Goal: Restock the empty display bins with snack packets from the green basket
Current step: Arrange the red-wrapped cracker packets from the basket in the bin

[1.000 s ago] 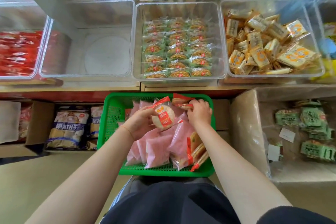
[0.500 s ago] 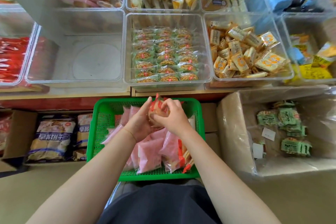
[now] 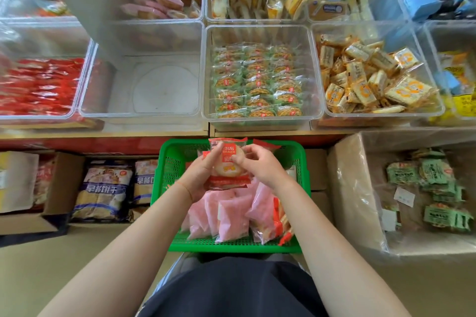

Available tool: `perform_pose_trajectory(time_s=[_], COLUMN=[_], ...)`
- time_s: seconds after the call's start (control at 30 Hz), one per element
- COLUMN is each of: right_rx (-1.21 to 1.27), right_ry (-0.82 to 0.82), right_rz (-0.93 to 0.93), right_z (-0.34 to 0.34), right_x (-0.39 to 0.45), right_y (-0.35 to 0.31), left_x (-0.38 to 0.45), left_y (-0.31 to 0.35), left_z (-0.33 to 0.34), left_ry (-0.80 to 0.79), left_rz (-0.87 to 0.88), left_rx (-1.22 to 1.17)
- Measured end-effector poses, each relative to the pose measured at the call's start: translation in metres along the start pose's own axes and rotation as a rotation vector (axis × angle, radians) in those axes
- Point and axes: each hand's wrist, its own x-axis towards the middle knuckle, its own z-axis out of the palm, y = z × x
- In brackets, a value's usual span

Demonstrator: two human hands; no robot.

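Empty display bin (image 3: pixel 144 90) unfilled; left hand (image 3: pixel 199 177), right hand (image 3: pixel 257 165) pinch red-trimmed snack packet (image 3: pixel 226 162) above green basket (image 3: pixel 164 167), pink packets (image 3: pixel 226 216) remaining.

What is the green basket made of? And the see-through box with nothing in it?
The green basket looks like moulded plastic: bright, even colour, with a grid of small holes in its walls and floor. The empty bin seems to be clear, glossy hard plastic: you can see through its walls, and its rim catches light.

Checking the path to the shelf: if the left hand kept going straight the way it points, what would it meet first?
Probably the green basket far rim, then the shelf edge; depth is unclear.
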Motion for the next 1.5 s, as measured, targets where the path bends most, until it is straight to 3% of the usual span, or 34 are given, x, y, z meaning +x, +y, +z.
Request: perform_pose_trajectory(time_s=[0.3,0.43,0.63,0.83,1.1,1.2,1.37,1.5], right_rx=[0.353,0.341,0.407,0.568,0.749,0.779,0.677,0.450], right_ry=[0.121,0.028,-0.050,0.105,0.294,0.286,0.353,0.356], right_rz=[0.038,0.055,0.035,0.023,0.053,0.050,0.011,0.030], right_z=[0.051,0.107,0.249,0.408,0.491,0.499,0.507,0.507], right_x=[0.005,0.007,0.035,0.068,0.099,0.104,0.121,0.141], right_y=[-0.007,-0.020,-0.065,-0.145,-0.218,-0.228,-0.241,-0.257], left_x=[-0.011,-0.029,-0.071,-0.111,-0.110,-0.095,-0.058,-0.022], left_y=[0.013,0.025,0.062,0.130,0.216,0.237,0.266,0.284], left_z=[-0.072,-0.126,-0.291,-0.471,-0.571,-0.579,-0.593,-0.602], left_ry=[-0.009,0.019,0.099,0.210,0.187,0.195,0.475,0.583], left_rz=[0.052,0.087,0.207,0.332,0.348,0.367,0.668,0.762], left_rx=[0.059,0.009,-0.051,-0.059,-0.067,0.128,0.784,0.934])
